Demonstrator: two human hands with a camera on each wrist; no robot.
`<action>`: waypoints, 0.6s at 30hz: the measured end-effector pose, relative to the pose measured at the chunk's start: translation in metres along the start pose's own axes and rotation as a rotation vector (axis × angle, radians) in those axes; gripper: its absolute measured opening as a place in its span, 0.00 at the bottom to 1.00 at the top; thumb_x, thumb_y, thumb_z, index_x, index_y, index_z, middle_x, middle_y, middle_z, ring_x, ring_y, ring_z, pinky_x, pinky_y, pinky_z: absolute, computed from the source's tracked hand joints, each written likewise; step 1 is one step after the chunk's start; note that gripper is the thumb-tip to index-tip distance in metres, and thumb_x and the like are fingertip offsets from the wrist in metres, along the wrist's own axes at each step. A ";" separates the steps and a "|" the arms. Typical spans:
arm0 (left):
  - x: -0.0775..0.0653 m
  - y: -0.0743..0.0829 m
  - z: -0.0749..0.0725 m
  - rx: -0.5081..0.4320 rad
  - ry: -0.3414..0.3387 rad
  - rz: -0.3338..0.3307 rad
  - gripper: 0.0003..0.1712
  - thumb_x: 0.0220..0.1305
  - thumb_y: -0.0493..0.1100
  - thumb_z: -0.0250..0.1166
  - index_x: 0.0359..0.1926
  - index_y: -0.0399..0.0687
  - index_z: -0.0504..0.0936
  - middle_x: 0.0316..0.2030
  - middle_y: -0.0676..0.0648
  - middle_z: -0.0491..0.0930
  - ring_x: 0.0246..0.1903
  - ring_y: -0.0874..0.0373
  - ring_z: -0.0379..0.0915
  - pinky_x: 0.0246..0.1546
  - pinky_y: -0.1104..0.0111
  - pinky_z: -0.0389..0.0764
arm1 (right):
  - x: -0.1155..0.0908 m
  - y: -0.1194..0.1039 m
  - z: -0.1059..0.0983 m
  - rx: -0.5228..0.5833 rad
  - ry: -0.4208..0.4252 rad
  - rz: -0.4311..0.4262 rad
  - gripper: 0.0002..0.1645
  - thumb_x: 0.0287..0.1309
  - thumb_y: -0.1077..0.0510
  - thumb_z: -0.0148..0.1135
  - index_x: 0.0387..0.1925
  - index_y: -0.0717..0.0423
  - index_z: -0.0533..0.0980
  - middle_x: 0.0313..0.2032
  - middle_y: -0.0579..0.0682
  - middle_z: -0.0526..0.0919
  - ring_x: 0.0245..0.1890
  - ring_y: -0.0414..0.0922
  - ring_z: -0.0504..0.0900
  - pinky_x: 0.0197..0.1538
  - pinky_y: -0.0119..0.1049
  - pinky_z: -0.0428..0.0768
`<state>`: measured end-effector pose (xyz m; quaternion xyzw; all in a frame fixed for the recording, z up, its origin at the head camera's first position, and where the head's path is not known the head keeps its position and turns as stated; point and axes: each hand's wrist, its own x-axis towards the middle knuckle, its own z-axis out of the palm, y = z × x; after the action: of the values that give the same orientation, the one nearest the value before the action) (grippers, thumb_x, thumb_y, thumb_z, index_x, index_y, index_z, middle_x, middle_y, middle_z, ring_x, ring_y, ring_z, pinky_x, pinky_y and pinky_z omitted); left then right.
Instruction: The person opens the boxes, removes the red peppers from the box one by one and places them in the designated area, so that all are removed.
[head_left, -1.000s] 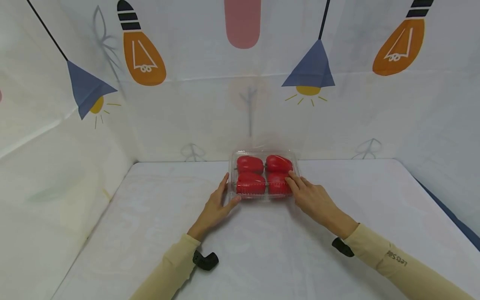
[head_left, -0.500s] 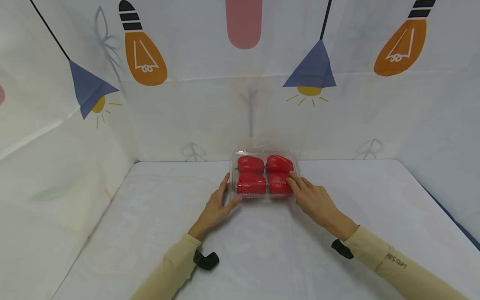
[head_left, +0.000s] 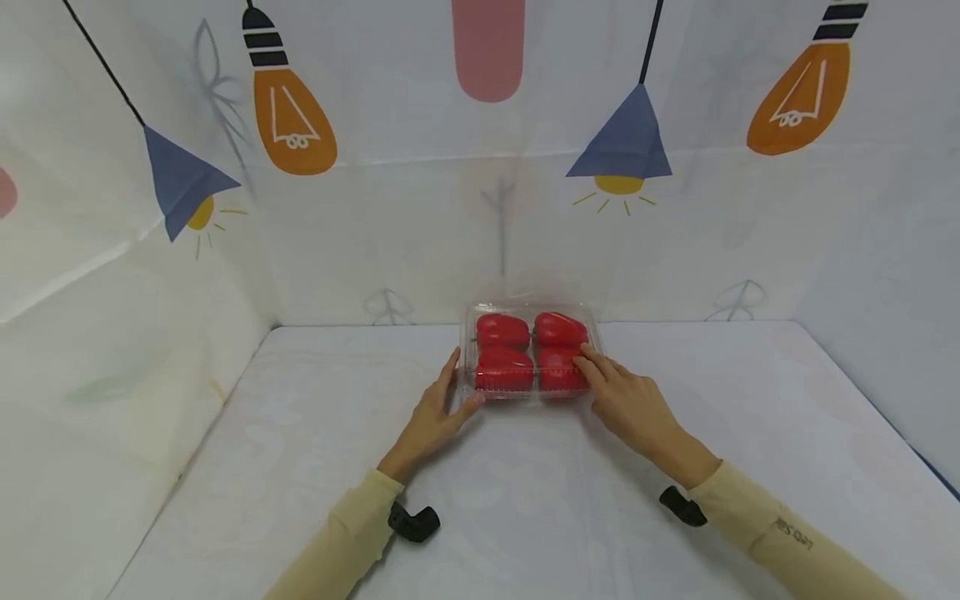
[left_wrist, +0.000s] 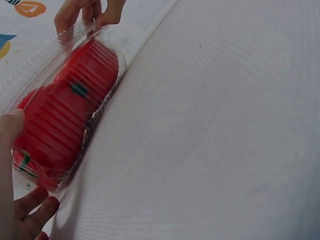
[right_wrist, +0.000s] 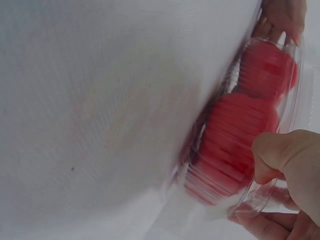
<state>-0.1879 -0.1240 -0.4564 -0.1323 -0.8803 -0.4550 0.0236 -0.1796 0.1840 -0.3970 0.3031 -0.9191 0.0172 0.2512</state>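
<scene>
Hanging at the far left: white cloth (head_left: 112,358) printed with a blue lamp (head_left: 183,179), beside the table's left edge.
Left sleeve: pale yellow (head_left: 337,533), coming in from the table's near edge, with a black wrist piece (head_left: 414,523) at the cuff.
Left hand (head_left: 431,417): fingers straight and wide of the thumb, lying along the box's left side; thumb touching near its front left corner.
Box: clear plastic (head_left: 535,397), flat on the white table (head_left: 510,500) about midway along the far edge, between both hands. Whether its lid is fastened, I cannot tell.
Peppers: four red peppers (head_left: 504,369) inside, two by two; the left wrist view shows green patches (left_wrist: 78,89) through the plastic.
Right hand (head_left: 628,408): fingers bent, holding the box's right end with the thumb at its front.
Right sleeve: pale yellow (head_left: 787,542) with dark lettering, reaching from the table's near right side; another black piece (head_left: 682,506) sits under its cuff.
</scene>
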 end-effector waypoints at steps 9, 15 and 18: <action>0.000 0.000 0.000 0.004 0.014 0.015 0.49 0.60 0.61 0.61 0.74 0.66 0.42 0.66 0.42 0.66 0.67 0.49 0.60 0.66 0.47 0.61 | -0.003 0.004 0.000 0.120 0.066 0.052 0.37 0.41 0.68 0.66 0.58 0.57 0.69 0.59 0.57 0.74 0.26 0.47 0.78 0.16 0.26 0.65; -0.002 0.000 0.001 -0.005 0.007 0.006 0.48 0.61 0.61 0.60 0.74 0.65 0.42 0.67 0.43 0.65 0.68 0.49 0.58 0.66 0.46 0.60 | -0.006 0.007 0.003 0.170 0.142 0.066 0.35 0.42 0.65 0.66 0.57 0.56 0.71 0.58 0.56 0.74 0.30 0.49 0.80 0.33 0.45 0.80; -0.002 0.002 0.000 -0.009 0.010 0.006 0.48 0.61 0.60 0.61 0.74 0.64 0.43 0.66 0.44 0.66 0.68 0.50 0.58 0.66 0.46 0.60 | -0.006 0.010 0.003 0.226 0.167 0.088 0.33 0.44 0.64 0.66 0.57 0.55 0.71 0.61 0.55 0.72 0.25 0.46 0.77 0.34 0.45 0.80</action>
<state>-0.1857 -0.1234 -0.4554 -0.1327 -0.8776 -0.4597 0.0287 -0.1826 0.1952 -0.4017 0.2866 -0.8996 0.1566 0.2901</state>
